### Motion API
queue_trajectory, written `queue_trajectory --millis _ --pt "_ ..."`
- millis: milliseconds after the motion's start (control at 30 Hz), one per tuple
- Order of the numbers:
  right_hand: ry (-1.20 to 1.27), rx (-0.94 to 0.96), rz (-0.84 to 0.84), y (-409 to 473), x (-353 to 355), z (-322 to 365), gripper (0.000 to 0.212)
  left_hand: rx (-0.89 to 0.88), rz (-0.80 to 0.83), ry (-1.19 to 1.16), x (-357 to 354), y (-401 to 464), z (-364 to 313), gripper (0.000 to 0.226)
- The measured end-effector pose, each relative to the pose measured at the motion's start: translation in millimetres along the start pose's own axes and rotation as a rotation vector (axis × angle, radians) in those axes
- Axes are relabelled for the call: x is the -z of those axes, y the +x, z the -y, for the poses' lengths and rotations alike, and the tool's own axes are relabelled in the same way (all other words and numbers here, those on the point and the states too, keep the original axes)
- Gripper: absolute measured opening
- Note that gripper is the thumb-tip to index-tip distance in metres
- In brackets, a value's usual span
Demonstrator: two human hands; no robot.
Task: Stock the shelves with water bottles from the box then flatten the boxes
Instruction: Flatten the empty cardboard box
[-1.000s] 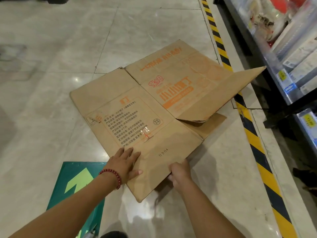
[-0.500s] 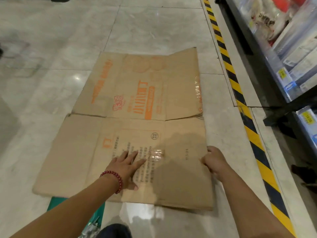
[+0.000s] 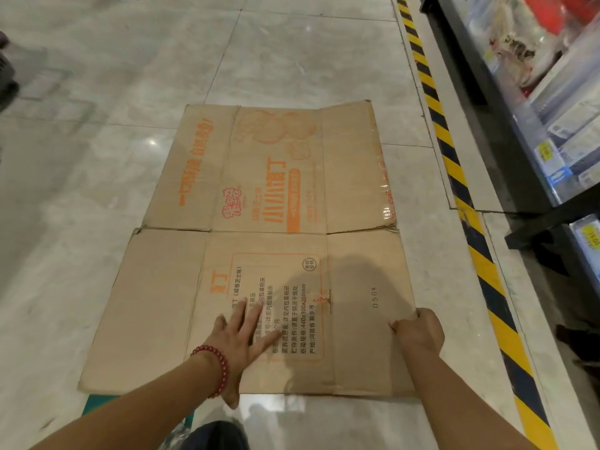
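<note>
A brown cardboard box (image 3: 276, 190) with orange print lies flattened on the tiled floor in front of me. My left hand (image 3: 245, 336), with a red bead bracelet on the wrist, presses flat on the near panel with its fingers spread. My right hand (image 3: 418, 331) grips the box's near right edge, fingers curled round it. No water bottles are in view.
A yellow and black hazard stripe (image 3: 454, 177) runs along the floor to the right of the box. Beyond it stands a dark shelf unit (image 3: 548, 151) with packaged goods and price tags. A green floor sticker (image 3: 97, 402) peeks out under the box's near left corner.
One second ago the box lay skewed with a flap standing up. It now lies flat and square to me. My left hand stays pressed on it; my right hand moved to the right edge.
</note>
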State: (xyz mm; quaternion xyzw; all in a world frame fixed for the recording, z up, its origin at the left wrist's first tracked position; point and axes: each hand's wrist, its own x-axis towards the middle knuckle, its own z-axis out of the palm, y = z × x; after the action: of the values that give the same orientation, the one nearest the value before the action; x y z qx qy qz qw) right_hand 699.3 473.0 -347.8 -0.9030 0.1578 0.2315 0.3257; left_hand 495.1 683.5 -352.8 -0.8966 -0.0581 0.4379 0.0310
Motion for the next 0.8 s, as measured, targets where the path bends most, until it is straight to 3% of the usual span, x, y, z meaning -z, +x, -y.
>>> queue_trajectory --millis 200,333,467,567,667,800 --pt "0.024 0.056 -0.198 3 6 2 0.037 -0.057 -0.016 0.02 12 14 -16 0.13" --pt "-0.092 0.154 -0.328 16 14 14 0.038 -0.076 -0.118 -0.026 33 28 -12 0.11" --pt "-0.26 0.076 -0.091 19 23 28 0.04 0.025 -0.159 -0.106 43 41 -4 0.1" --pt "-0.359 0.054 -0.028 15 25 26 0.037 0.025 -0.143 -0.117 48 43 3 0.096" --pt "-0.311 0.204 0.013 10 22 32 0.028 0.002 -0.188 -0.101 67 35 10 0.08" --pt "-0.208 0.462 0.068 -29 10 77 0.049 0.061 -0.271 -0.097 113 10 32 0.075"
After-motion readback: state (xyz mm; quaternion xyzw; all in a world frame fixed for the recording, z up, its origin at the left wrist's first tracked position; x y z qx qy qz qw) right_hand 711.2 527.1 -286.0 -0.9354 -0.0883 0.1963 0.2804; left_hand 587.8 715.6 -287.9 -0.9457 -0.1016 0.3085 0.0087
